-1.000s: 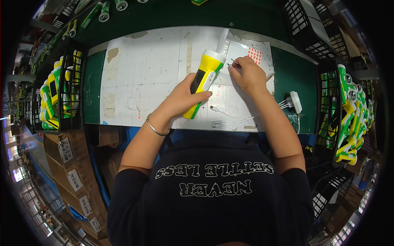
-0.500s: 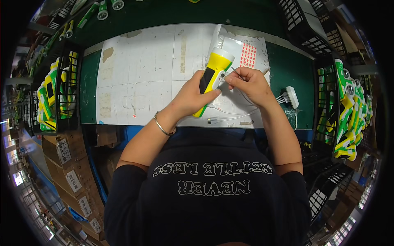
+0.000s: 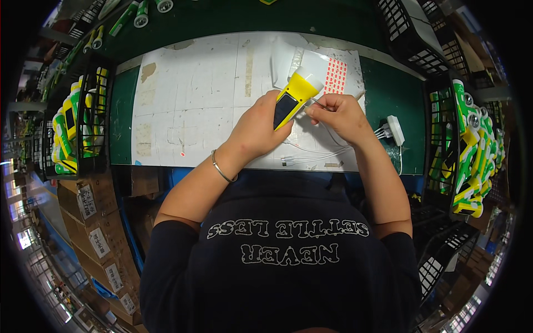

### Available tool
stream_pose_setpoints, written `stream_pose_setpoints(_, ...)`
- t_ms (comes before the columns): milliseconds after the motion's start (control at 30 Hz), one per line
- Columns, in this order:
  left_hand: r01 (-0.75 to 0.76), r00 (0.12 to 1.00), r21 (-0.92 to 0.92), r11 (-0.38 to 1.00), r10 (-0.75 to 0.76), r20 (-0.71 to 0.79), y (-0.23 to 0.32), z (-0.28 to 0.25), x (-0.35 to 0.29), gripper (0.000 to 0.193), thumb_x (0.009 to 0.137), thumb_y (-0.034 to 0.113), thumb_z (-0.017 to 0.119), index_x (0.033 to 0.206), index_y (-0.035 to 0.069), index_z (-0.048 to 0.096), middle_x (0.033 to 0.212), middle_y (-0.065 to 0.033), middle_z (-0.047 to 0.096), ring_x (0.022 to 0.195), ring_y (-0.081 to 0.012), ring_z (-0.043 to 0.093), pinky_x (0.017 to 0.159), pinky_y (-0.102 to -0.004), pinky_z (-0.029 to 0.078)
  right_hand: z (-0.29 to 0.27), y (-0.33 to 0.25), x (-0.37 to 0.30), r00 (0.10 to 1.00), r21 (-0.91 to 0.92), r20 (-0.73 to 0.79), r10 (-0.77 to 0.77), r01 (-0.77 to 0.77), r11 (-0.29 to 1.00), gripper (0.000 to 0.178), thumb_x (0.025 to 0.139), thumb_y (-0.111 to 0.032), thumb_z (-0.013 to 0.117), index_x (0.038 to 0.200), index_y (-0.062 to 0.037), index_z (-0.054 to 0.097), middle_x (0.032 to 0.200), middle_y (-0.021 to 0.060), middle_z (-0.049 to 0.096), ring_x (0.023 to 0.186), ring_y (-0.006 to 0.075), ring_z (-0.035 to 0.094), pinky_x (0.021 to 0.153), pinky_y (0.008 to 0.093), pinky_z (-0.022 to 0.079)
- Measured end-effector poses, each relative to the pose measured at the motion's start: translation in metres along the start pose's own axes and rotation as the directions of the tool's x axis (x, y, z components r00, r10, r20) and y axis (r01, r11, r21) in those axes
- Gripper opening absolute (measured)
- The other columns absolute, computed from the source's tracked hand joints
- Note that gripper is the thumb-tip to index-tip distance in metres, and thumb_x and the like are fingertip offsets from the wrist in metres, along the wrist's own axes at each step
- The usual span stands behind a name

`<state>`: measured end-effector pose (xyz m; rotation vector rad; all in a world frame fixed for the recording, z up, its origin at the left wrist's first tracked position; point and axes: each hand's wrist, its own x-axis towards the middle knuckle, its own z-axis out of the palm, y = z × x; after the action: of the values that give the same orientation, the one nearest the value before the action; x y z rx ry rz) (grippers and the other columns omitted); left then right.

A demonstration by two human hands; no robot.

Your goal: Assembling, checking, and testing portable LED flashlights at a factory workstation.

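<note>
A yellow flashlight with a white head and a dark panel lies in my left hand, whose fingers are wrapped round its body. Its head points away from me and to the right. Close to its right side, my right hand pinches a thin cable. The cable's tip is at the flashlight's side; whether it is plugged in is hidden by the fingers. More white cables with plugs lie on the white sheet below my hands. They run toward a white charger block on the right.
Black crates of green, yellow and white flashlights stand at the left and right. A plastic bag and a sheet of red stickers lie beyond my hands. Small green flashlights rest at the far left.
My left hand has turned the flashlight so the dark panel faces up more, and its head has swung right. My right hand keeps its pinch near the flashlight's side.
</note>
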<state>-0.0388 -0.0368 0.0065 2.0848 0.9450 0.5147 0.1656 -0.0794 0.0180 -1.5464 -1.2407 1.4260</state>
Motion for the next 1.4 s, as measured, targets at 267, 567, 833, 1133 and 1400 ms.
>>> stream_pose_setpoints(267, 0.049, 0.997, 0.021, 0.999, -0.048, -0.065, 0.001, -0.001, 0.005, 0.050, 0.076, 0.018, 0.065, 0.117, 0.000, 0.043, 0.101, -0.0209, 0.055, 0.092, -0.0358, 0.056, 0.079, -0.0377, 0.046, 0.007, 0.004, 0.010, 0.997, 0.149, -0.073, -0.012, 0.023, 0.989, 0.015, 0.081, -0.014, 0.067, 0.079, -0.0002, 0.064, 0.070, 0.0025, 0.062, 0.064, 0.0057, 0.054, 0.061, 0.0181, 0.041)
stream_pose_setpoints(567, -0.059, 0.619, 0.271, 0.961, 0.248, -0.745, -0.044, -0.131, -0.003, 0.052, 0.075, 0.022, 0.070, 0.116, 0.000, 0.045, 0.102, -0.0174, 0.057, 0.091, -0.0267, 0.058, 0.079, -0.0340, 0.046, 0.002, 0.015, -0.010, 0.981, 0.034, -0.157, -0.112, 0.119, 0.992, 0.014, 0.083, -0.011, 0.064, 0.085, 0.0019, 0.060, 0.075, 0.0025, 0.062, 0.066, 0.0079, 0.056, 0.063, 0.0208, 0.045)
stream_pose_setpoints(833, 0.915, 0.330, 0.274, 0.295, -0.163, -0.930, -0.177, -0.396, -0.137, 0.076, 0.064, 0.025, 0.070, 0.125, -0.006, 0.037, 0.120, -0.0288, 0.047, 0.111, -0.0476, 0.041, 0.096, -0.0449, 0.038, -0.010, 0.029, 0.001, 0.969, 0.122, -0.207, -0.138, 0.166, 0.979, 0.019, 0.086, -0.011, 0.061, 0.099, 0.0013, 0.058, 0.086, 0.0017, 0.060, 0.079, 0.0080, 0.055, 0.073, 0.0205, 0.041)
stream_pose_setpoints(1133, 0.827, 0.471, 0.495, 0.268, 0.151, -0.869, -0.179, -0.395, -0.030, 0.053, 0.068, 0.023, 0.068, 0.117, 0.010, 0.054, 0.117, -0.0185, 0.049, 0.106, -0.0355, 0.049, 0.088, -0.0423, 0.044, 0.001, 0.013, 0.012, 0.977, 0.133, -0.180, -0.112, 0.137, 0.982, 0.017, 0.086, -0.009, 0.059, 0.100, 0.0006, 0.057, 0.092, 0.0027, 0.059, 0.081, 0.0100, 0.056, 0.075, 0.0224, 0.044)
stream_pose_setpoints(1400, 0.040, 0.780, 0.699, 0.714, 0.415, -0.468, -0.161, -0.222, 0.190, 0.041, 0.069, 0.013, 0.068, 0.107, 0.005, 0.056, 0.108, -0.0186, 0.050, 0.103, -0.0356, 0.048, 0.090, -0.0410, 0.041, 0.007, 0.003, 0.009, 0.985, 0.115, -0.169, -0.041, 0.061, 0.992, 0.019, 0.083, -0.011, 0.064, 0.099, 0.0000, 0.059, 0.084, -0.0021, 0.058, 0.069, 0.0015, 0.048, 0.061, 0.0160, 0.039)
